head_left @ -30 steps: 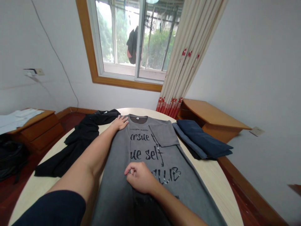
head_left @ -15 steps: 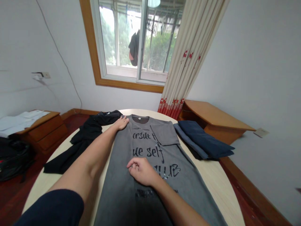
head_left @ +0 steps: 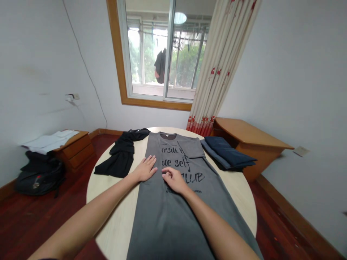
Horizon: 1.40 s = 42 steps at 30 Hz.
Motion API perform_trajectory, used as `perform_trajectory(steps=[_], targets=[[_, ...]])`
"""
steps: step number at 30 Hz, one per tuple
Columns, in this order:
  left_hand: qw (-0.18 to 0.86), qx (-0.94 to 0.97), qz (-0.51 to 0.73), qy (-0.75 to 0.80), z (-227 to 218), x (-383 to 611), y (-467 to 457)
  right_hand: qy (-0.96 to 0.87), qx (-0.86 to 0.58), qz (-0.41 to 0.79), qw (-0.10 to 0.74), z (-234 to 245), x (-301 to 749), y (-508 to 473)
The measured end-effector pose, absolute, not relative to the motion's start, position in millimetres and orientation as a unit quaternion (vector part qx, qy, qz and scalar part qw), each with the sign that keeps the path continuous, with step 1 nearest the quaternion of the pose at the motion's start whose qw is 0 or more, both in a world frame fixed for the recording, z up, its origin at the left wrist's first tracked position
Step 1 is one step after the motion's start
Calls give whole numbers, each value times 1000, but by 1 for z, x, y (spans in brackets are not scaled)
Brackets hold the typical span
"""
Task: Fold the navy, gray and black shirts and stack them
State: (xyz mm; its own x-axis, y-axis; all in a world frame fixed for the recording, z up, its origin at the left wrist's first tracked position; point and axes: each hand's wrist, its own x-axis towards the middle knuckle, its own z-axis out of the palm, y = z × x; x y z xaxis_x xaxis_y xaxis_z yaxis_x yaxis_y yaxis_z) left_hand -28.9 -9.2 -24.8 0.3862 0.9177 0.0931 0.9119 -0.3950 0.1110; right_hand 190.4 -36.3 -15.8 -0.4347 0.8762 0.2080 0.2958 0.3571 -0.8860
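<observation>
A grey T-shirt (head_left: 173,224) with black lettering lies spread lengthwise on the round table, its collar at the far end. Its left side is folded inward over part of the print, and the right sleeve (head_left: 192,148) lies across the chest. My left hand (head_left: 146,169) rests flat on the folded left strip, fingers spread. Just to its right, my right hand (head_left: 175,180) is over the lettering near the fold's edge. Its fingers are loosely curled, and no cloth shows drawn up between them.
Black clothing (head_left: 121,153) lies rumpled at the table's (head_left: 111,216) left side. Folded dark blue garments (head_left: 227,151) are stacked at the right. A wooden desk (head_left: 249,133) stands behind them, near the curtain (head_left: 211,72). At left are a drawer unit (head_left: 80,150) and a black bag (head_left: 40,177).
My left hand has slid from near the collar toward me along the folded strip. The right hand stays near the fold's edge, fingers still curled. The view has shifted, showing more of the table's edge.
</observation>
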Motion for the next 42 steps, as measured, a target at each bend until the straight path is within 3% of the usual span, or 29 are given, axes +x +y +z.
perform_trajectory(steps=[7,15,20,28,38,42], targets=[[68,828,81,550,-17,-12,-116,-744,-426,401,324,-10,196,-70],[120,854,103,495,-6,-7,-232,-713,-402,513,258,-11,208,-127],[179,883,109,419,3,-22,-266,-708,-375,566,194,-10,211,-141],[183,877,250,367,9,-22,-280,-628,-448,616,158,7,207,-153],[251,868,141,404,55,-8,-264,-741,-478,472,28,25,210,-170],[166,856,218,438,49,13,-227,-759,-589,260,96,37,258,-148]])
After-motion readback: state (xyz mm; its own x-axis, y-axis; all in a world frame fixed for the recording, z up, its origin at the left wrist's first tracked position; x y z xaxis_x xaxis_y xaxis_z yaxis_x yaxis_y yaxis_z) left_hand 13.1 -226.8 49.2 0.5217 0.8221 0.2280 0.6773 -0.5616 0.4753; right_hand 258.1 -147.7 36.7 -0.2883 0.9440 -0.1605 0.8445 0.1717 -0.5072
